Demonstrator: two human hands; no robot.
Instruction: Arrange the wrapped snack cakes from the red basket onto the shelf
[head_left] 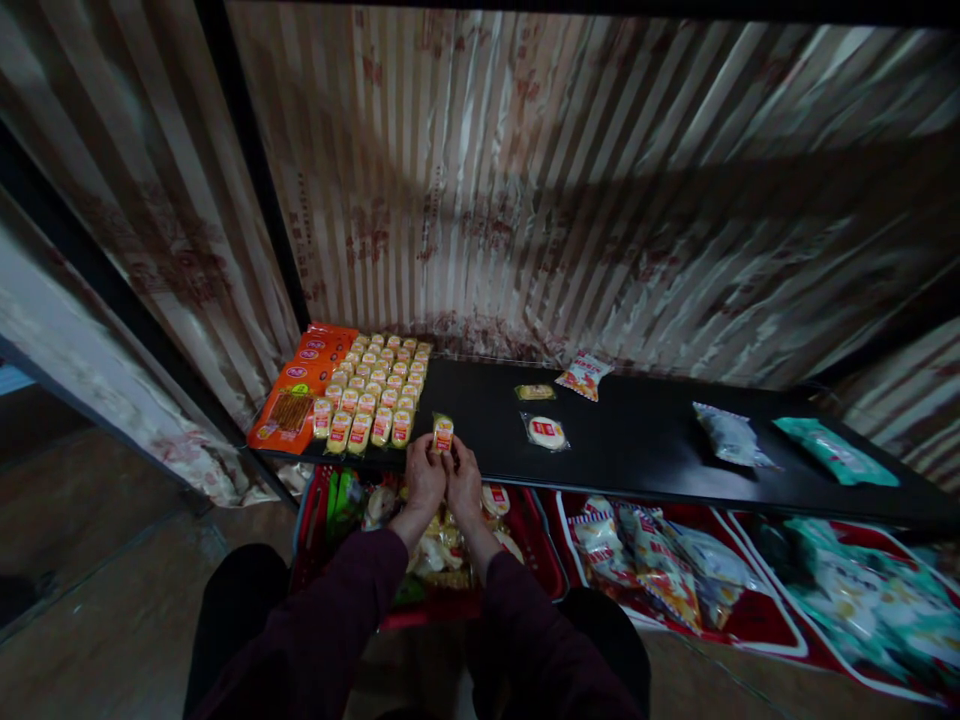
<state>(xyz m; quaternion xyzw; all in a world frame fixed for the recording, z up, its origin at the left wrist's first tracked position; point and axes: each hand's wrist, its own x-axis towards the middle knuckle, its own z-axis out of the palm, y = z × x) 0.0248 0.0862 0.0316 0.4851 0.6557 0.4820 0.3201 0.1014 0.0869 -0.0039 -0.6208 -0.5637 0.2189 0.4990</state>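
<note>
Just beside packet rows (375,385), hands (444,478) pinch snack packet (442,433).

Print on the small yellow packet (442,433) is too small to read; both hands' fingertips cover its lower edge. Labels on the rows of yellow packets (375,385) and the orange packs (304,385) are illegible too. Red basket (540,560): contents are half hidden by the forearms. Green pack (835,451) and clear bag (731,436) are dim, contents unclear. Bags along the floor run off the right edge.
</note>
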